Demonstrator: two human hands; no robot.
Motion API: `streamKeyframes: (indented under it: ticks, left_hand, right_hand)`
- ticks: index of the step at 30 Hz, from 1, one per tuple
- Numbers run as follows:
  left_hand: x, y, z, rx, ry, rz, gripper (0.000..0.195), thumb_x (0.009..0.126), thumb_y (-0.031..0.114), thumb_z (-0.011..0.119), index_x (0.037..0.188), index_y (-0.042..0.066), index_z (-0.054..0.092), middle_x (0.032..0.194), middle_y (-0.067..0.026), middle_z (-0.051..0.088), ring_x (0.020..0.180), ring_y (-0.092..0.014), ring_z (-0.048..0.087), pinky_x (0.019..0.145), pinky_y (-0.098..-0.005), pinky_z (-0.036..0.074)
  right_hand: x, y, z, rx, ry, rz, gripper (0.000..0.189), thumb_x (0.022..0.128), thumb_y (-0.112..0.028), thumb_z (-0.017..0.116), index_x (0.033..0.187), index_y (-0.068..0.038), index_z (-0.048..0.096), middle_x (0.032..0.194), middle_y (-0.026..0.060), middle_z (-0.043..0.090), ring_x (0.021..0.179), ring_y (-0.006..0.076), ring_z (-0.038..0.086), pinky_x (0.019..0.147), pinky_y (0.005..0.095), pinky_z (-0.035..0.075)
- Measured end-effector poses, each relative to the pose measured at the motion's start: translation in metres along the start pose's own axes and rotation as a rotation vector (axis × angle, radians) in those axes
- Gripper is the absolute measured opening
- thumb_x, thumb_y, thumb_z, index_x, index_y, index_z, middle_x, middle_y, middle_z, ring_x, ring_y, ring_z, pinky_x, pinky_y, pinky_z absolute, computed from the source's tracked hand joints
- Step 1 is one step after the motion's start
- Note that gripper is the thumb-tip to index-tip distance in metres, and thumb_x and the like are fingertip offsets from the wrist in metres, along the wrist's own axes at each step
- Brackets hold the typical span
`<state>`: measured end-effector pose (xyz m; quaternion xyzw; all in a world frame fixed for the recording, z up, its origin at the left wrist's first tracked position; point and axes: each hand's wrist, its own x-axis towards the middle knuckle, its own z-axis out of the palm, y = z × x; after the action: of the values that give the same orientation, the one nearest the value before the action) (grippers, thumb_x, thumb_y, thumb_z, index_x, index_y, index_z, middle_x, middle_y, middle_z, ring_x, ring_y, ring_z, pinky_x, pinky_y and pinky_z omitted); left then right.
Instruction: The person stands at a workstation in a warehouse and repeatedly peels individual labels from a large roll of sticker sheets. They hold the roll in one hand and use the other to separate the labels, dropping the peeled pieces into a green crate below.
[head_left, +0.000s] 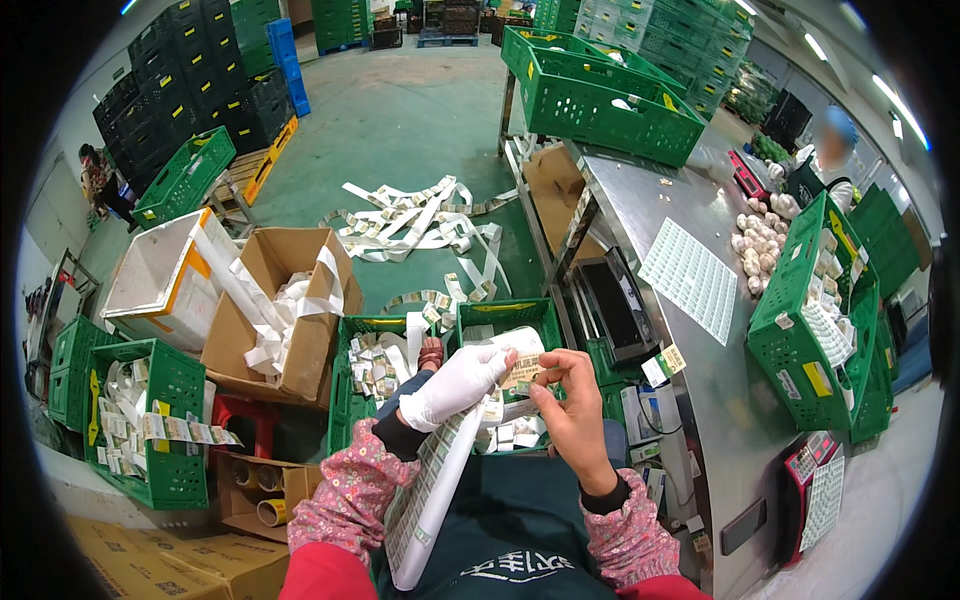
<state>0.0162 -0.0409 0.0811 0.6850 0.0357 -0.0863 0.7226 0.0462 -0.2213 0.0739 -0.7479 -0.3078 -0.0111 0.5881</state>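
Note:
My left hand (457, 382), in a white glove, pinches the edge of a printed label (521, 371) on a white backing strip. My bare right hand (566, 409) holds the label's other side between thumb and fingers. A curled sheet of small stickers (435, 495) lies along my left forearm, over my apron. Below my hands a green plastic crate (551, 322) holds white pieces and labels. The green crate (345, 420) to its left holds many small labelled pieces and white strips. Another printed label (664, 365) hangs at the edge of the steel table.
The steel table (697, 390) on the right bears a sticker sheet (690, 281), garlic bulbs (757, 247), crates, scales and a phone (743, 526). Label strips (427, 217) lie tangled on the floor. A cardboard box (281, 375) stands left. A co-worker (829, 161) is beyond the table.

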Motion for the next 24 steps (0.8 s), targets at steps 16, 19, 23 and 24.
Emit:
streamKeyframes:
  ticks: [16, 19, 23, 24]
  left_hand:
    - [-0.003, -0.014, -0.005, 0.220, 0.021, 0.200, 0.042, 0.100, 0.032, 0.046, 0.114, -0.004, 0.061, 0.088, -0.0038, 0.065, 0.079, -0.008, 0.055, 0.071, -0.0254, 0.046]
    - [-0.004, -0.011, -0.003, 0.147, -0.071, 0.158, 0.039, 0.100, 0.024, 0.044, 0.125, -0.002, 0.055, 0.113, -0.0081, 0.064, 0.101, -0.015, 0.058, 0.089, -0.0310, 0.046]
    - [-0.005, -0.011, 0.001, 0.114, 0.031, 0.414, 0.035, 0.098, 0.026, 0.049, 0.122, 0.001, 0.054, 0.108, -0.0095, 0.065, 0.099, -0.017, 0.058, 0.088, -0.0319, 0.046]
    - [-0.006, -0.003, 0.001, 0.178, 0.002, 0.323, 0.036, 0.096, 0.031, 0.052, 0.118, 0.002, 0.055, 0.106, -0.0125, 0.065, 0.096, -0.018, 0.059, 0.084, -0.0324, 0.046]
  right_hand:
    - [-0.010, -0.017, 0.013, -0.361, 0.130, -0.003, 0.046, 0.075, -0.001, 0.071, 0.116, -0.003, 0.051, 0.108, 0.0150, 0.052, 0.095, 0.0295, 0.058, 0.082, 0.0334, 0.047]
    - [-0.006, 0.004, 0.005, 0.280, 0.089, 0.272, 0.051, 0.078, 0.003, 0.067, 0.123, -0.002, 0.044, 0.106, 0.0090, 0.054, 0.091, 0.0162, 0.057, 0.080, 0.0300, 0.049]
    - [0.004, -0.017, 0.010, 0.528, 0.097, 0.337, 0.042, 0.085, 0.006, 0.056, 0.123, -0.002, 0.042, 0.091, 0.0067, 0.062, 0.061, 0.0028, 0.049, 0.045, 0.0157, 0.030]
    - [0.007, -0.006, 0.000, 0.529, 0.125, 0.336, 0.041, 0.087, 0.005, 0.057, 0.124, -0.001, 0.042, 0.086, 0.0048, 0.060, 0.055, 0.0010, 0.044, 0.042, 0.0145, 0.028]
